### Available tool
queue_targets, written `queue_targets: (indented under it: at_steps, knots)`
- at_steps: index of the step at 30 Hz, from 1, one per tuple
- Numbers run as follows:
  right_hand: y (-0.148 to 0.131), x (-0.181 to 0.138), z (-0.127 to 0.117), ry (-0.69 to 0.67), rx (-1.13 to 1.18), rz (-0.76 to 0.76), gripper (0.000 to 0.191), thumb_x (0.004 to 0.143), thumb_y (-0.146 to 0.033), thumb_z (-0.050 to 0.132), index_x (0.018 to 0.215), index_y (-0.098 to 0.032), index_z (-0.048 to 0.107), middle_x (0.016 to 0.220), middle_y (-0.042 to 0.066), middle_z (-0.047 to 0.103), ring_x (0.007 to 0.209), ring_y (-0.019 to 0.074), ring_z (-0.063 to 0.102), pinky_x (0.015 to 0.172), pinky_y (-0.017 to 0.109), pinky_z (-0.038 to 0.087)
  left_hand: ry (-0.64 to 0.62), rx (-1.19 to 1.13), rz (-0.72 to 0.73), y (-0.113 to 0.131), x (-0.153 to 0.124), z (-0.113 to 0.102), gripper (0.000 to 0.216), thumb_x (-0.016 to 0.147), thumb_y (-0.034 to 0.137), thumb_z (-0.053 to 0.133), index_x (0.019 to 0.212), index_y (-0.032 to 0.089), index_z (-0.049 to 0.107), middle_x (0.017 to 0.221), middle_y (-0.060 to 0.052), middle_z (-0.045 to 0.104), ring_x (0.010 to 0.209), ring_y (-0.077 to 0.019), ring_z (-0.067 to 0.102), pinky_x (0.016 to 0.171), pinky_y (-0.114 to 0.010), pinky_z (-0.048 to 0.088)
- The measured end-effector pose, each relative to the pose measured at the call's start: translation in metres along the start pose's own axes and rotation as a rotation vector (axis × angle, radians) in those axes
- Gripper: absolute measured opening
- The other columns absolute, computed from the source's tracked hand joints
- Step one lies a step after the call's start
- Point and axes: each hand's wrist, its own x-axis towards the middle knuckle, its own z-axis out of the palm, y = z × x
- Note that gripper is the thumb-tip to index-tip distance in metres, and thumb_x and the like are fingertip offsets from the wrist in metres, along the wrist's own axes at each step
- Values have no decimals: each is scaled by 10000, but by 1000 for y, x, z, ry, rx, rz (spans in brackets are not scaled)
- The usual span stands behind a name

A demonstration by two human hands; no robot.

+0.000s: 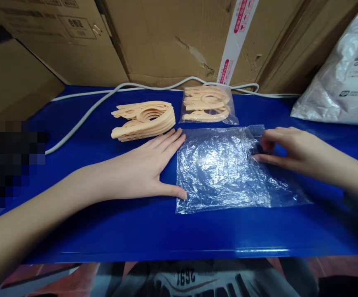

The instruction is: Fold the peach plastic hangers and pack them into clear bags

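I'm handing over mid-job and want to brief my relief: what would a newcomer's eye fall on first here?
Probably the shiny, crinkled clear bag lying flat on the blue table, with the left hand spread at its left edge and the right hand at its upper right. Next, the loose peach stack beyond the left hand, and similar pieces in a small clear packet to its right.
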Motion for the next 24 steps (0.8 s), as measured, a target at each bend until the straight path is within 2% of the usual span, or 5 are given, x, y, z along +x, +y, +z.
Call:
queue_targets:
  at_steps: [8,12,16,19,24]
  knots:
    - [-23,9,7,-43,71,-133,551,1065,-550,286,722,-218,559,742,62,563,726,228,522,783,433,393,-48,-16,33,1,-4,-3,1358,737,930,536,1660,108,-27,1704,-232,-9,1581,-403,35,1282,-562,217]
    - [-24,7,13,74,86,-243,460,1007,-588,485,1137,-189,673,1101,122,635,1022,281,578,925,458,443,-22,-28,45,1,-6,-5,1319,756,899,564,1666,150,-26,1716,-215,16,1586,-398,69,1282,-552,228]
    - [-21,4,21,37,50,-273,818,932,-649,586,1600,-233,363,1501,158,484,1331,334,482,1091,523,403,-11,-59,18,2,-5,-9,1321,761,891,569,1664,146,-42,1720,-223,21,1587,-415,73,1262,-588,260]
    - [-19,4,24,37,31,-269,946,928,-694,550,1667,-221,196,1486,187,506,1307,352,513,1059,547,435,79,-96,59,6,-2,-9,1323,750,886,592,1666,169,-38,1723,-222,29,1588,-422,77,1255,-610,263]
    - [-21,5,24,78,-17,-249,1017,911,-704,566,1673,-171,153,1525,228,499,1302,370,545,1045,538,462,146,-115,214,16,3,-5,1268,764,851,622,1665,183,30,1723,-218,30,1597,-390,64,1280,-597,202]
